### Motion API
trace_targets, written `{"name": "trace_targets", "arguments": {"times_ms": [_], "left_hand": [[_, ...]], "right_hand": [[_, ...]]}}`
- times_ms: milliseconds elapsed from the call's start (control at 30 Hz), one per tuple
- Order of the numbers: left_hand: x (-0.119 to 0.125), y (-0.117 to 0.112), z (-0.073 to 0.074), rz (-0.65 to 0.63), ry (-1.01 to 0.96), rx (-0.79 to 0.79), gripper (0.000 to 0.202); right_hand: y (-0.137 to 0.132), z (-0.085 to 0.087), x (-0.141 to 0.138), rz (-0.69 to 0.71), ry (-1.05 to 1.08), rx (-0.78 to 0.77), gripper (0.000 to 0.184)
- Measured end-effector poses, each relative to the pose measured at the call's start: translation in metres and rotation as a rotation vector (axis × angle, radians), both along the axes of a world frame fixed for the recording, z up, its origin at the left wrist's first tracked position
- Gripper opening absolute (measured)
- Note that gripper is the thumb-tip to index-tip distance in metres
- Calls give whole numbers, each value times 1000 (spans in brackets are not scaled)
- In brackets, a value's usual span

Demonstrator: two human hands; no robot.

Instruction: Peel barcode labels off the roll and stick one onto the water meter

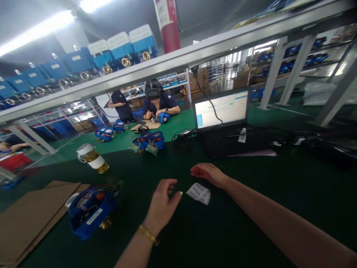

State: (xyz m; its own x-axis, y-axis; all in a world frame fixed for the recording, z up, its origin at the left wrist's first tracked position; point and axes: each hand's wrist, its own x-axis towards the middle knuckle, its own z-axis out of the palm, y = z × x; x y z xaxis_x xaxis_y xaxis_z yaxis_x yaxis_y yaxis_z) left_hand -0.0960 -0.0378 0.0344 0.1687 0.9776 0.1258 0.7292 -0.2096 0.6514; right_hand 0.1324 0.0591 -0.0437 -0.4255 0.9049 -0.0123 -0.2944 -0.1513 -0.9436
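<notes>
My left hand point(164, 203) hovers over the dark green table, thumb and fingers apart, with nothing in it. A gold-coloured bracelet point(149, 234) circles that wrist. Just right of it lie white printed labels point(198, 193), partly overlapping. Beyond the labels is my right hand point(209, 174), its fingers stretched out toward the left and holding nothing visible. To the left of my left hand sits an open blue meter housing point(92, 210) with a brass fitting, wires and a small green circuit board.
A black laptop point(223, 123) stands at the back right. A lidded tea bottle point(93, 158) and cardboard sheets point(36, 219) are on the left. More open blue housings point(150, 139) lie farther back. A shelf beam point(139, 74) crosses above; a co-worker point(158, 100) sits opposite.
</notes>
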Motion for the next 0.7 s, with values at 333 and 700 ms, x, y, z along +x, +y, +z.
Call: {"name": "trace_targets", "arguments": {"times_ms": [333, 700], "left_hand": [[38, 37, -11, -145, -332, -514, 20], [59, 53, -38, 143, -907, -358, 19]], "right_hand": [[-27, 5, 11, -64, -45, 41, 51], [-34, 21, 7, -73, -130, 71, 46]]}}
